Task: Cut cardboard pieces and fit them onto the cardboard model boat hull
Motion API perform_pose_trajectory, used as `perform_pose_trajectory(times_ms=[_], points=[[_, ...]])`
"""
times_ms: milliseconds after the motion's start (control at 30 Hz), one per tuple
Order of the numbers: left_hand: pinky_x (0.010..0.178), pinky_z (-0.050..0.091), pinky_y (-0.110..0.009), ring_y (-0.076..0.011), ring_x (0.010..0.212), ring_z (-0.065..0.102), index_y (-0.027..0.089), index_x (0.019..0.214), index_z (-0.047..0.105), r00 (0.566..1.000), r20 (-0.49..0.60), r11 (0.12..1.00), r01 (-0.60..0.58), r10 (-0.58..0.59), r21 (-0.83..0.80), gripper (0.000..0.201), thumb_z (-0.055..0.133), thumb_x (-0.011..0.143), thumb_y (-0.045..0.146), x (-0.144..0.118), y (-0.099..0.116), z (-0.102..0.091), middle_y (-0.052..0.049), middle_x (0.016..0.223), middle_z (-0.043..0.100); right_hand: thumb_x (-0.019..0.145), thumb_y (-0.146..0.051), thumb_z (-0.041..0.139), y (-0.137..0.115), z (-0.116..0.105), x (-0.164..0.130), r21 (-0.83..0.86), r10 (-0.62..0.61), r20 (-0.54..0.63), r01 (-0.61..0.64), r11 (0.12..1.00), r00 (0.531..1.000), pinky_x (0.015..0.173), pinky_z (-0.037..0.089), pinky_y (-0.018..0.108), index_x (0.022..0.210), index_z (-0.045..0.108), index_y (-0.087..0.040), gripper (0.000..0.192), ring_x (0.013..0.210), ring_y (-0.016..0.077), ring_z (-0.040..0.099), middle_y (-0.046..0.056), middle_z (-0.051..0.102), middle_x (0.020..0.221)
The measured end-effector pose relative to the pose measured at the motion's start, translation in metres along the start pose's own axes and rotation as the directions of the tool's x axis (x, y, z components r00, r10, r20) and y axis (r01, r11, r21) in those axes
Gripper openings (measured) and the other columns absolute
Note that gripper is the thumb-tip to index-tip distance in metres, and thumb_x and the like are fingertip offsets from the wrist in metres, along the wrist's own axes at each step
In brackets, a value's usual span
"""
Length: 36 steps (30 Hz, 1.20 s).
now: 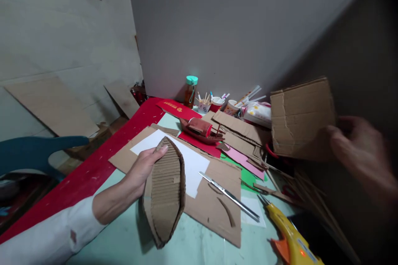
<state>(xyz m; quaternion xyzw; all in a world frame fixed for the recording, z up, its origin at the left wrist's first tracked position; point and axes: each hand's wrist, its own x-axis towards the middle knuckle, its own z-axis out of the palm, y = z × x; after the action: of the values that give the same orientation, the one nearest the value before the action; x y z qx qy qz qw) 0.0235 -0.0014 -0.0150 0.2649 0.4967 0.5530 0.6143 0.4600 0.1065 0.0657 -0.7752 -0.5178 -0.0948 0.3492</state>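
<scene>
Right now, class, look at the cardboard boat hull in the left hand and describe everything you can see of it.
The cardboard boat hull is brown corrugated card, long and narrow, pointed at both ends, with raised side walls around a ribbed inner floor. It is unpainted and its edges look rough. The left hand grips its far end from the left side, thumb over the rim. It is tilted, its near tip low over the pale green table.

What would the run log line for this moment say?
left hand: holds boat hull | right hand: holds cardboard piece, blurred | table: knife, glue gun, red model boat
</scene>
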Motion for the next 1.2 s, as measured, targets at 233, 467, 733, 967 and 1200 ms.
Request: perform_pose_trajectory(times_ms=[233,467,733,967,1200], points=[[0.058,0.050,-0.026,-0.0163,0.059,0.064,0.013,0.077,0.069,0.998,0.055,0.998,-0.030,0.027,0.059,0.029,0.086,0.066,0.033,-0.002,-0.005,0.002,-0.001,0.067,0.070,0.080,-0.026,0.053,0.015,0.013,-0.007,0.005,-0.063,-0.213,0.065,0.998,0.975,0.082,0.046,0.047,0.121,0.066,-0.006,0.047,0.097,0.0392,0.067,0.026,0.072,0.105],[0.063,0.053,-0.030,-0.0206,0.065,0.069,0.012,0.087,0.071,0.997,0.073,0.999,0.001,-0.005,0.052,0.032,0.083,0.067,0.033,0.005,-0.011,-0.002,-0.007,0.076,0.077,0.081,-0.020,0.052,0.002,-0.010,-0.004,0.083,-0.064,-0.388,0.104,0.991,0.919,0.085,0.048,0.049,0.129,0.057,-0.005,0.050,0.101,0.0368,0.066,0.025,0.069,0.112],[0.066,0.051,-0.028,-0.0190,0.069,0.068,0.016,0.098,0.070,0.993,0.111,0.999,-0.037,0.033,0.033,0.032,0.080,0.070,0.029,-0.004,-0.010,0.005,-0.003,0.082,0.075,0.097,-0.032,0.062,-0.008,0.026,-0.044,0.123,-0.274,0.139,0.258,0.958,0.952,0.079,0.057,0.038,0.114,0.064,-0.017,0.023,0.087,0.0182,0.068,0.005,0.069,0.105],[0.068,0.050,-0.028,-0.0188,0.072,0.066,0.015,0.090,0.071,0.994,0.075,0.997,-0.078,0.078,-0.003,0.024,0.078,0.072,0.029,-0.007,-0.015,0.007,-0.003,0.082,0.074,0.091,-0.020,0.062,-0.043,0.018,-0.075,0.154,-0.303,0.275,0.270,0.951,0.912,0.110,0.028,0.064,0.128,0.056,-0.011,0.038,0.136,0.0392,0.039,0.020,0.048,0.145],[0.088,0.052,-0.033,-0.0247,0.103,0.067,0.020,0.123,0.063,0.994,0.078,0.993,-0.065,0.072,-0.095,0.046,0.073,0.081,0.035,-0.037,-0.027,0.024,-0.008,0.116,0.073,0.095,-0.049,0.054,-0.115,-0.015,-0.205,0.557,-0.478,0.616,0.083,0.826,0.626,0.078,0.056,0.029,0.119,0.057,-0.022,0.036,0.092,0.0196,0.071,0.006,0.073,0.107]])
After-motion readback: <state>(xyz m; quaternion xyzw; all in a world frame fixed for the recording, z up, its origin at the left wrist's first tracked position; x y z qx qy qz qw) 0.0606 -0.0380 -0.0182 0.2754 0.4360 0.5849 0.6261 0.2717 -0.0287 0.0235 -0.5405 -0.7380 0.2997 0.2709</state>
